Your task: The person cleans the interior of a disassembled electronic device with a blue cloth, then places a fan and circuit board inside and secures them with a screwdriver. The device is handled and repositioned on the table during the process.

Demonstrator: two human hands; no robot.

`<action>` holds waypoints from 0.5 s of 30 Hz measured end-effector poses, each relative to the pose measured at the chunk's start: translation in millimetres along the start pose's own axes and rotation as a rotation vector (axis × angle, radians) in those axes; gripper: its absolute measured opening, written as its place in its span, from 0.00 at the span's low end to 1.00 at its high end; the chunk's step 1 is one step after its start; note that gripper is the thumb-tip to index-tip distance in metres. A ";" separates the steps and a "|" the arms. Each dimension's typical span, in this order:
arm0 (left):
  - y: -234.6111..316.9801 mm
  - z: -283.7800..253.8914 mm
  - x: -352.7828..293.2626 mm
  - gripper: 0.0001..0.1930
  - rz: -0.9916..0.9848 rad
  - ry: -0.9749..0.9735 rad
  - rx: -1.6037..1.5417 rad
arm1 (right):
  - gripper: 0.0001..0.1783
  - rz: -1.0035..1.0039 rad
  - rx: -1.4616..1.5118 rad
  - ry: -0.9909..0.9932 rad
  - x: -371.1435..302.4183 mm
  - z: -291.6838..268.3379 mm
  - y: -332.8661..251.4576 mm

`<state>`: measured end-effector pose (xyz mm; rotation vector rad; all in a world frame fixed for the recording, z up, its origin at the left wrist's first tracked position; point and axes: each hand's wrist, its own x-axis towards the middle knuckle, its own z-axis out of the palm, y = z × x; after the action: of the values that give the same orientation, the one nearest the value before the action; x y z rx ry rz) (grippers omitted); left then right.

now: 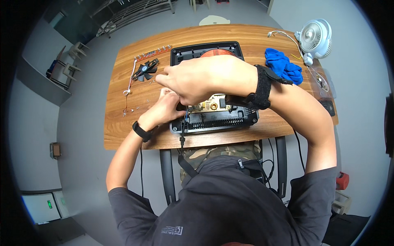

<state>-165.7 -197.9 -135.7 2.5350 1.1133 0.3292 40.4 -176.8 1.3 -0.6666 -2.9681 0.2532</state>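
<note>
An opened black appliance housing (pixel 217 123), which looks like an induction cooker, lies on the table in front of me. Inside it are a copper coil (pixel 218 52), partly behind my wrist, and a circuit board (pixel 214 105). My right hand (pixel 197 80) reaches across the housing with its fingers curled closed at the left side. Just below, my left hand (pixel 165 109) is closed at the housing's left edge, beside blue wires (pixel 186 116). The fingertips of both are largely hidden, so what they pinch does not show. A black power cord (pixel 182 140) runs off the near edge.
Left of the housing lie a black cooling fan (pixel 146 70), a strip-shaped board (pixel 152 53) with a white cable, and several small screws. Toward the right are a blue cloth (pixel 283 66), a white desk fan (pixel 315 39) and a dark flat box (pixel 327 107) by the table's edge.
</note>
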 end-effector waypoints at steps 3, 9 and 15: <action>2.5 -2.9 0.8 0.33 -0.039 -0.094 -0.011 | 0.18 -0.021 0.028 -0.022 3.7 -0.1 2.8; 4.8 -2.2 -2.4 0.27 -0.073 -0.078 -0.066 | 0.22 0.114 -0.046 -0.074 17.2 -0.5 -11.1; -5.0 4.5 -5.3 0.27 -0.041 -0.031 -0.075 | 0.25 0.165 -0.050 -0.122 12.1 -12.5 -18.3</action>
<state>-171.0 -199.7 -142.2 2.4402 1.1187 0.3140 23.5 -186.0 17.4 -0.9368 -3.0460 0.2395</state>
